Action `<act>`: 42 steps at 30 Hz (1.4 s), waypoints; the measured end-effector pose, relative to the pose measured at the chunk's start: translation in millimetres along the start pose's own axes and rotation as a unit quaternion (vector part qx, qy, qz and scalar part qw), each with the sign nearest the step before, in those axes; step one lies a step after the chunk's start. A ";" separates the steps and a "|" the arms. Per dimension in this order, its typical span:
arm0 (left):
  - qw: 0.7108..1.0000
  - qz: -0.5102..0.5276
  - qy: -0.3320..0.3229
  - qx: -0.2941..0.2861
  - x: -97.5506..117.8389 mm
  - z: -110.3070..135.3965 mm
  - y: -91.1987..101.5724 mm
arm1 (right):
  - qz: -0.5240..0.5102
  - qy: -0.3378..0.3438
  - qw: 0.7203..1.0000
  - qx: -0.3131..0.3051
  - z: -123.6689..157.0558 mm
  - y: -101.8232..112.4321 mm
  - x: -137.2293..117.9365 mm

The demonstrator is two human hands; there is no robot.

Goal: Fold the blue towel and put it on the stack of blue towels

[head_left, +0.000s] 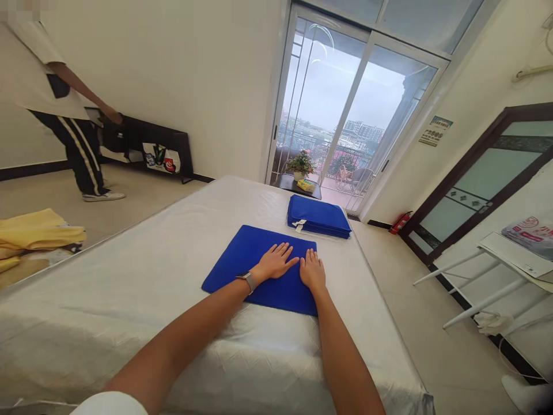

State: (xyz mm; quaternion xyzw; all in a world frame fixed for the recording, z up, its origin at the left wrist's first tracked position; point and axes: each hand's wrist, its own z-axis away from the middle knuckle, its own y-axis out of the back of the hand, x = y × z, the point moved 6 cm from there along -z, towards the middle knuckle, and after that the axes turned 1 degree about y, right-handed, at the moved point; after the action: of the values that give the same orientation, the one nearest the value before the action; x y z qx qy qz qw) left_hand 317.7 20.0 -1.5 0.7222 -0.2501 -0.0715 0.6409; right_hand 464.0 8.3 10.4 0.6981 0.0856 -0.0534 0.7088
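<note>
Two bare forearms reach forward from the bottom edge, over the near end of a bed (129,323) covered in a white quilted sheet with a faint sheen. The left hand (274,264), with a watch (247,280) on its wrist, and the right hand (313,271) lie side by side, palms down and fingers spread. Neither grip closes on anything; both press flat on a blue cloth (250,259).

The blue cloth is a soft, matte rectangle, folded flat and lying near the middle of the bed, its edges fairly even. Judging from this, the fold looks nearly finished, with only smoothing left. Beyond it, near the far end of the bed, sits a neat stack of folded blue cloths (318,216) in the same fabric, with a white tag at its front edge; these appear already done.

To the left, yellow fabric (38,233) lies in a loose heap on the floor. Another person (64,109) stands by the far wall, bending toward a low dark stand. A glass balcony door (345,109) lets in daylight.
</note>
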 end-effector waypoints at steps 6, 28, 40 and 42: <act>0.994 -0.029 0.102 -0.011 -91.6 46.3 27.6 | -0.003 -0.005 1.000 -0.005 -2.2 -1.3 0.8; 0.982 -0.002 0.189 0.031 -131.6 82.0 49.5 | 0.125 0.009 0.992 0.005 27.4 4.4 -3.7; 0.979 -0.084 0.187 0.022 -129.9 80.7 54.3 | 0.037 -0.006 0.999 -0.002 46.3 -3.8 -4.9; 0.979 -0.108 0.168 0.040 -115.9 75.2 57.6 | 0.024 -0.005 1.000 0.005 46.8 -3.6 -5.3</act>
State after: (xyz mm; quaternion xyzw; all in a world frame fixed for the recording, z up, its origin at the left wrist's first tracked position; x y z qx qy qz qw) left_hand 170.1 2.5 16.1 0.7721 -0.0620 -0.0082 0.6325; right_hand 460.4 -38.8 8.4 0.7031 0.0651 -0.0400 0.7069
